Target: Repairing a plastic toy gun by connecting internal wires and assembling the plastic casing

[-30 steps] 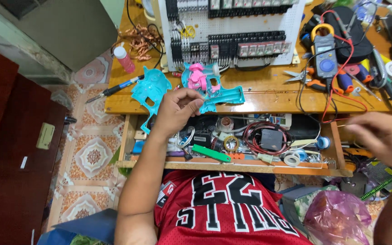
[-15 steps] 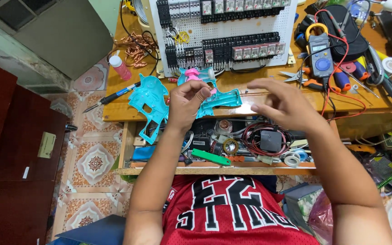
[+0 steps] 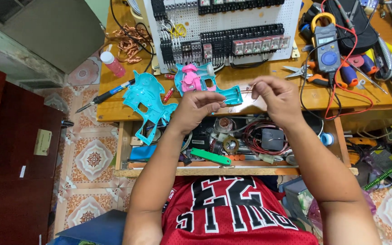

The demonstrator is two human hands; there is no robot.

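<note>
From the head camera, the person is sitting at a wooden worktop (image 3: 268, 102) and looking down at both hands.

The left hand (image 3: 196, 111) is curling its fingers around the near end of a turquoise and pink plastic toy (image 3: 205, 81), which is lying open on the worktop just in front of a white board full of black switches and wires (image 3: 223, 27). The right hand (image 3: 277, 97) is hovering just beside the toy's right end, pinching something thin between thumb and fingertips; it is too small to tell what it is. The two hands are sitting near each other but not touching.

A loose turquoise plastic shell half (image 3: 148, 102) is lying to the left, hanging over the worktop's edge. A blue-handled soldering iron (image 3: 107, 96) is resting beside it. A grey and yellow clamp meter (image 3: 326, 45) is lying to the right. Below the hands, an open drawer of small parts (image 3: 232, 143) is sticking out.
</note>
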